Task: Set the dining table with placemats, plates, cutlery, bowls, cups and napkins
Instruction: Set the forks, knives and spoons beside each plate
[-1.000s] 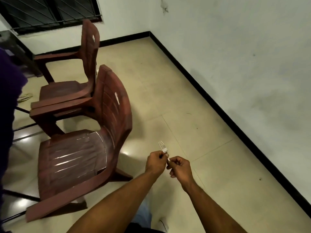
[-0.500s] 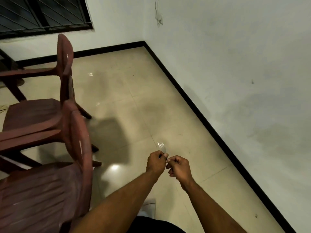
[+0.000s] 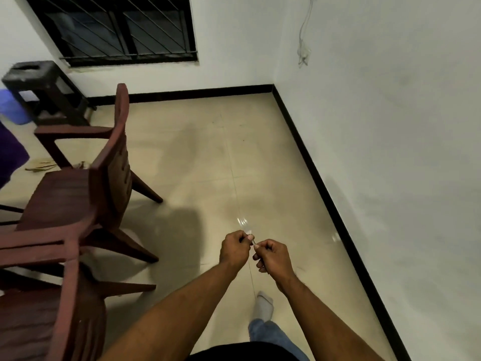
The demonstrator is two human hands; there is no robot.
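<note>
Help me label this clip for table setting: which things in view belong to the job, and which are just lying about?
Part of the job:
- fork, blurred, gripped by left hand and right hand

Just lying about:
- two brown plastic chairs
- black stool
- blue bin
- hanging wire

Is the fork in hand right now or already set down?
In hand: the small clear plastic fork is pinched between left hand and right hand, held above the beige tiled floor.

We note open floor (image 3: 208, 157) ahead, brown chairs (image 3: 78, 199) blocking left, wall (image 3: 390, 152) bounding right, black stool (image 3: 39, 82) far left.
</note>
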